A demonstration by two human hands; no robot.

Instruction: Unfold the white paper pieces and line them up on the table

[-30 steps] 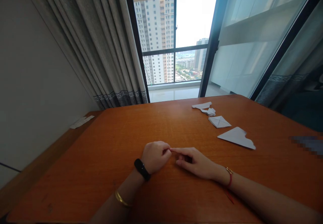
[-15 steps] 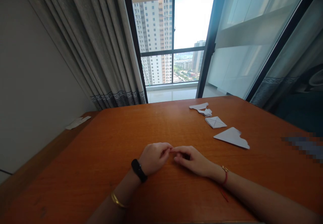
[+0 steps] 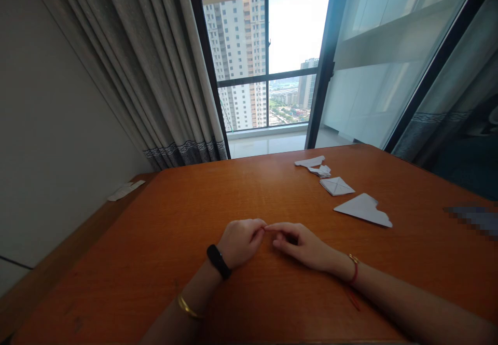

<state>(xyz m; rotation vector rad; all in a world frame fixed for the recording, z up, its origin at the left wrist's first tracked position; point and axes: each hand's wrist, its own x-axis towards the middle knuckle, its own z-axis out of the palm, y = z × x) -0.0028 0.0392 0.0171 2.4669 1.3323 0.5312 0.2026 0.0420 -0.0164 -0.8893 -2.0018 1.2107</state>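
Observation:
My left hand (image 3: 241, 242), wearing a black wristband (image 3: 218, 262), rests on the wooden table with its fingers curled and the thumb close to them. Nothing shows in its grasp. To its right lies my right hand (image 3: 298, 244), loosely bent and empty, its index finger stretched out and the thumb apart. The tip of that index finger meets the left fingertips. Beyond my right hand is a folded white paper piece (image 3: 363, 210) with one wavy edge. Behind it sits a folded paper square (image 3: 336, 185) with crossing creases.
Farther back on the table (image 3: 218, 194) lie a crumpled paper bit (image 3: 321, 170) and a narrow paper strip (image 3: 310, 162). White paper (image 3: 126, 190) lies on a ledge by the left wall. A pixelated dark object (image 3: 472, 218) is at the right edge. Curtains (image 3: 171, 75) and a window stand beyond.
The view has shifted slightly, so the papers and right arm appear a little farther right. Both hands stay together at the fingertips, with almost no change in pose.

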